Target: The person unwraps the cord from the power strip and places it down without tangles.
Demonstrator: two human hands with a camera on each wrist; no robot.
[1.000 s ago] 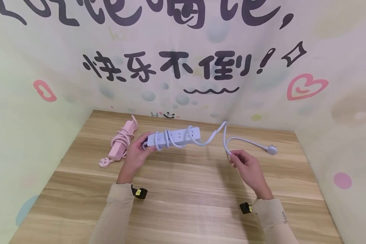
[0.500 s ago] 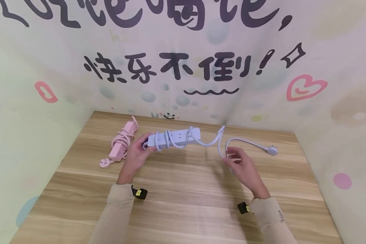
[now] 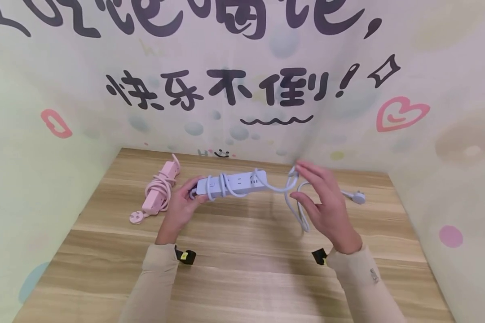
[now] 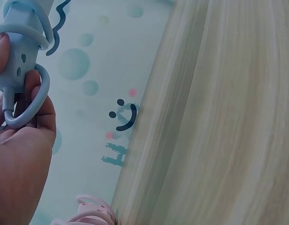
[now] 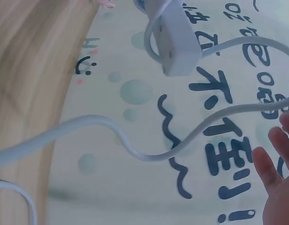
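Observation:
A light purple-blue power strip hangs above the table with its cord wound around it. My left hand grips its left end; in the left wrist view, fingers and thumb hold the end where the cord comes out. My right hand has its fingers extended and thumb apart, with the index fingertip at the bend of the loose cord. In the right wrist view part of that hand lies beyond the edge, so the contact is cut off. The cord's plug rests on the table at right.
A pink power strip, wrapped in its own cord, lies at the table's back left, its plug towards me. Printed fabric walls enclose the wooden table at the back and both sides.
My right hand slid down the cord, then let its lower part hang in a loop and rose to the upper bend, fingers spreading. The left hand and power strip hardly moved.

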